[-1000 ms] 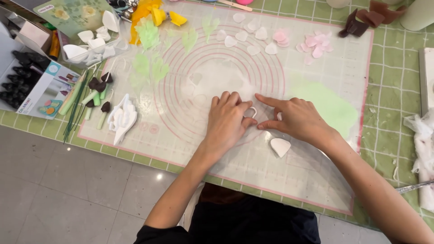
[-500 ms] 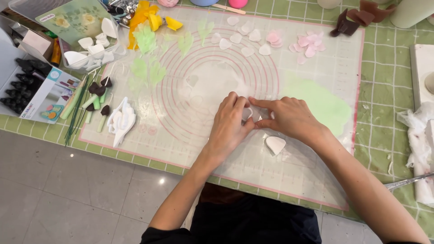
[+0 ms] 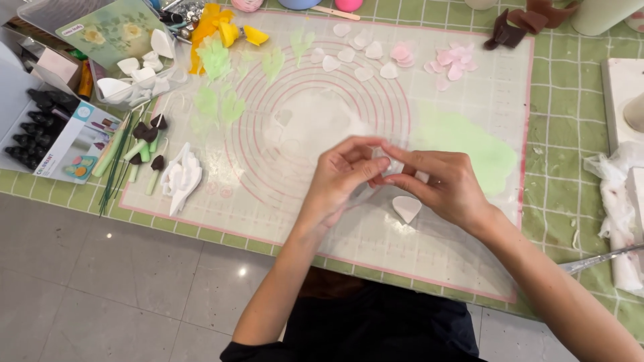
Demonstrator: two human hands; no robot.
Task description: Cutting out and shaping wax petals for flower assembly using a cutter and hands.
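Observation:
My left hand and my right hand meet above the translucent rolling mat, fingertips pinched together on a small white petal-shaped cutter. A cut white petal lies on the mat just below my right hand. A thin sheet of rolled white paste with petal-shaped holes is spread behind my left hand. A rolled pale green sheet lies behind my right hand.
White petals, pink petals and green leaves lie at the far side of the mat. A white veiner mould, green wires, a tool box and a tub of cutters stand left. Crumpled plastic is right.
Both hands have lifted off the mat and drawn closer together, bringing the small cutter up between the fingertips. The cut petal stays on the mat.

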